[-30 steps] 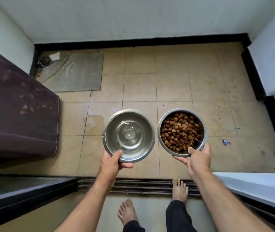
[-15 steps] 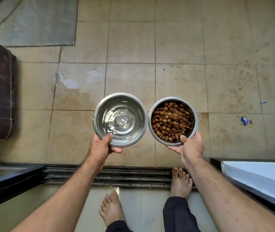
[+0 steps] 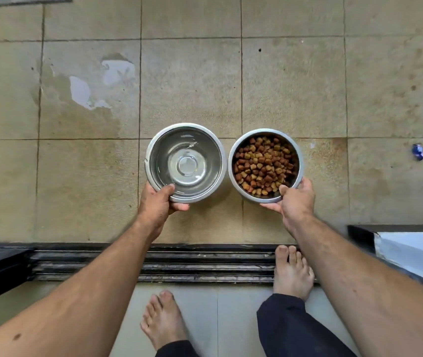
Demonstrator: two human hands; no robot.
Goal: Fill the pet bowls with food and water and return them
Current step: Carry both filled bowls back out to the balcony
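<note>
Blue wrapper (image 3: 421, 152) on tiled floor (image 3: 292, 86)

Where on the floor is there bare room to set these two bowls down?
Bare tile lies right under and ahead of the water bowl and kibble bowl, between the wet patch and the blue wrapper. It is crowded by the door track, near the bare foot.
</note>
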